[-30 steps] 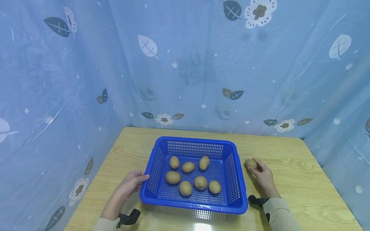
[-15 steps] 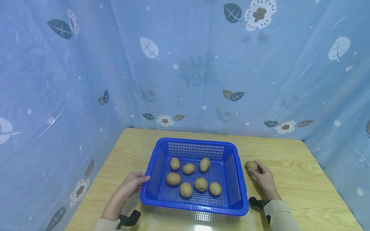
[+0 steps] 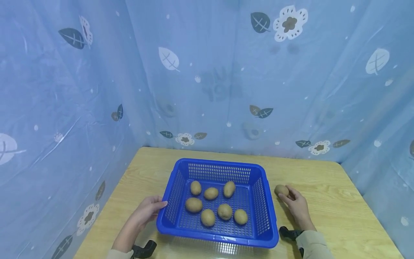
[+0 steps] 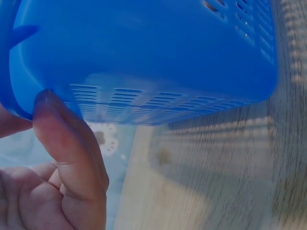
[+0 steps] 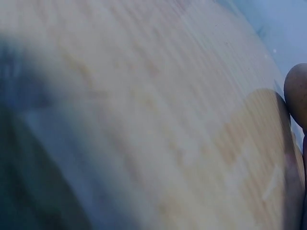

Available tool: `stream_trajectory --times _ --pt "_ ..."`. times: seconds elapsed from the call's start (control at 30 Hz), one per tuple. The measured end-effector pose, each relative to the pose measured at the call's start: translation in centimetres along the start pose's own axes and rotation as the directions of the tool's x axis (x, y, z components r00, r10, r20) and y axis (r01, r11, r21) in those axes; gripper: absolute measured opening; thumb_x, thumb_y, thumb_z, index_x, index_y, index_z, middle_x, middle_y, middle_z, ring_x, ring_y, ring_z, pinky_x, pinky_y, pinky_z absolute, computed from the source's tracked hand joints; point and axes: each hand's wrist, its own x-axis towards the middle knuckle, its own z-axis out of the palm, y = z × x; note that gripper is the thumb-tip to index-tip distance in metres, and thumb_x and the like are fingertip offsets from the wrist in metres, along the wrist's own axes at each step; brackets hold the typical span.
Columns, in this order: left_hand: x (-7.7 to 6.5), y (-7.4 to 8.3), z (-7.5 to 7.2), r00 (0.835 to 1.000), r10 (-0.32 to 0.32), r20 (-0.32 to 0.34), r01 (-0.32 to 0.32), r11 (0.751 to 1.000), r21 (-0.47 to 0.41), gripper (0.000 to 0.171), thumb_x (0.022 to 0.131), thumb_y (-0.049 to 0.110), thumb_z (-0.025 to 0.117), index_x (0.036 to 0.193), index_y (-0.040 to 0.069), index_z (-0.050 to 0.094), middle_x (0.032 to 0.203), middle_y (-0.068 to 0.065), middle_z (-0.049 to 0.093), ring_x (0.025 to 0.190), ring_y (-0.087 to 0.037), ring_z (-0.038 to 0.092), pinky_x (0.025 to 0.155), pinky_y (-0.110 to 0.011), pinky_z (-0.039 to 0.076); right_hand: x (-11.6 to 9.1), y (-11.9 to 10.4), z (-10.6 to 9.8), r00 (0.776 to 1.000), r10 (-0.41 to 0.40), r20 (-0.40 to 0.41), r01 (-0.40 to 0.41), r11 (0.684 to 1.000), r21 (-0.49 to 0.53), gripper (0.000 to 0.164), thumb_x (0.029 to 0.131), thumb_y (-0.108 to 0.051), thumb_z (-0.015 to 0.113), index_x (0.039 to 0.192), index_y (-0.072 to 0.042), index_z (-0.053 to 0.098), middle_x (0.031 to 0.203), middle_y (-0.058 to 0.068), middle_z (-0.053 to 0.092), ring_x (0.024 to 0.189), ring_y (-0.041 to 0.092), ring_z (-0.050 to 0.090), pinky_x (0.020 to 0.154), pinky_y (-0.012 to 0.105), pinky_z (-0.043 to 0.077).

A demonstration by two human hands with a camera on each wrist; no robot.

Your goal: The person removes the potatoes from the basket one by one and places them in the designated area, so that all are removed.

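Currently a blue curtain printed with leaves and flowers hangs behind and on both sides of the wooden table, and a black wrist mount shows at the right sleeve, near the front right corner of the blue basket. Seven potatoes lie spread over the basket's floor. Its perforated right wall stands between them and the single potato, which is outside, just beside the basket on the right. Thumb and fingers of the right hand grasp that potato from its near right side; whether it touches the table cannot be told. The left hand grips the basket's left rim, thumb on top and fingers against the outer wall. Compared with a second ago, the whole scene sits slightly lower in the head view, with more curtain above; both hands keep their holds, and the seven potatoes lie in the same arrangement.
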Motion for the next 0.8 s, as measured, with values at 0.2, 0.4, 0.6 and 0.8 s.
stream_trajectory --times 0.2,0.4,0.6,0.8 --pt "-0.13 -0.06 0.02 1.0 -0.019 -0.001 0.019 1.0 -0.003 0.037 0.094 0.022 0.053 0.108 -0.012 0.054 0.088 -0.007 0.07 0.078 -0.017 0.066 0.068 -0.029 0.051 -0.29 0.06 0.23 1.0 0.016 -0.021 -0.016 1.0 0.005 0.079 0.092 -0.042 0.058 0.15 -0.004 0.021 0.153 0.024 0.023 0.136 0.035 0.032 0.075 0.0 0.032" --pt "0.02 0.32 0.01 1.0 -0.003 0.002 0.003 1.0 -0.002 0.04 0.094 0.023 0.052 0.112 -0.013 0.053 0.091 -0.009 0.069 0.08 -0.017 0.066 0.07 -0.03 0.052 -0.12 -0.24 0.27 0.998 0.012 -0.057 -0.011 1.0 0.011 0.077 0.092 -0.039 0.058 0.149 -0.003 0.022 0.151 0.025 0.025 0.135 0.035 0.034 0.072 -0.001 0.031" --pt "0.1 0.22 -0.04 1.0 -0.018 -0.01 0.018 1.0 0.003 0.038 0.094 0.022 0.053 0.111 -0.012 0.054 0.09 -0.008 0.07 0.079 -0.017 0.066 0.07 -0.03 0.051 -0.09 -0.17 0.46 0.996 0.002 -0.091 -0.002 1.0 0.005 0.076 0.092 -0.036 0.059 0.148 0.001 0.023 0.149 0.028 0.027 0.133 0.038 0.035 0.07 -0.003 0.03" --pt "-0.01 0.03 -0.03 0.999 -0.03 -0.012 0.029 1.0 -0.005 0.037 0.094 0.023 0.053 0.109 -0.011 0.054 0.089 -0.007 0.07 0.079 -0.016 0.066 0.07 -0.03 0.051 -0.34 -0.12 0.43 0.995 -0.002 -0.104 0.001 1.0 -0.017 0.077 0.093 -0.037 0.058 0.149 0.0 0.021 0.151 0.027 0.023 0.137 0.038 0.031 0.098 0.02 0.04"
